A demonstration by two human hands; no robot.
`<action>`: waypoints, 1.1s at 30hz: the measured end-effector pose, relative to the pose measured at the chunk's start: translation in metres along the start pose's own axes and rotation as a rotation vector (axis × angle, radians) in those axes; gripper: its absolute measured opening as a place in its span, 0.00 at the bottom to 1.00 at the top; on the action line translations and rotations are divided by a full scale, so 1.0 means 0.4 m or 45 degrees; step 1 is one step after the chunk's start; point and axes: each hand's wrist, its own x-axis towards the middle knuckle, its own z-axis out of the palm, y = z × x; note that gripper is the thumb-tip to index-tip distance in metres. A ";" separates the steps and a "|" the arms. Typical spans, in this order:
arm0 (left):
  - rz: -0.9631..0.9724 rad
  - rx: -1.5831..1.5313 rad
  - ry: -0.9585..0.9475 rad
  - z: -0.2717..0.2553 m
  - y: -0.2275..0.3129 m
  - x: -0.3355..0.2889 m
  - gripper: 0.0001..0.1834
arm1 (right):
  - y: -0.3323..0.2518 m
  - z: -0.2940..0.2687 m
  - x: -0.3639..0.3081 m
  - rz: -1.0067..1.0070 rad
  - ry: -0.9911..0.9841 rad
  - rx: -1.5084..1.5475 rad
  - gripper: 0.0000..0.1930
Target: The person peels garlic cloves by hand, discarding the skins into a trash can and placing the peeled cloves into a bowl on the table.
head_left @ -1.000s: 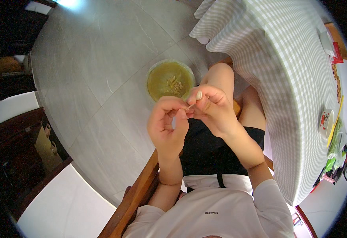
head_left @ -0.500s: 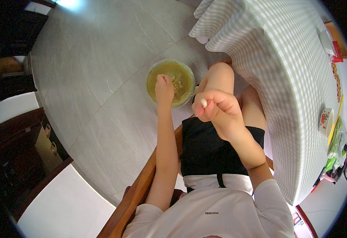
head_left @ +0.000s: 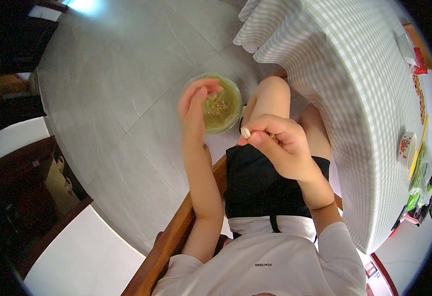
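Left hand [head_left: 196, 106]: fingers spread loosely, held over the green bowl [head_left: 231, 93].
Right hand [head_left: 280, 145]: pinched on a small pale nut [head_left: 245, 132].

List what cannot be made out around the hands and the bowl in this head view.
- What the bits in the green bowl are: too small, and the left hand covers part of its rim.
- The pale piece pinched by the right hand: only its tip shows; the fingers hide the rest.
- Small things at the checked tablecloth's far edge: warped at the rim.

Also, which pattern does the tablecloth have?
The tablecloth has a fine grey-and-white check; the head view shows it best.
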 end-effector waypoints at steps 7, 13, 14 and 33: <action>0.498 0.008 -0.521 0.023 0.135 -0.106 0.08 | 0.000 0.008 0.000 0.140 -0.041 0.223 0.04; 0.527 -0.018 -0.221 0.041 0.128 -0.135 0.09 | 0.004 0.017 -0.014 0.169 0.039 -0.030 0.02; 0.526 -0.019 -0.224 0.047 0.128 -0.141 0.09 | 0.003 0.019 -0.015 0.168 0.042 -0.030 0.02; 0.756 -0.204 0.018 0.076 0.106 -0.177 0.08 | -0.028 0.045 0.000 -0.273 0.063 -0.496 0.04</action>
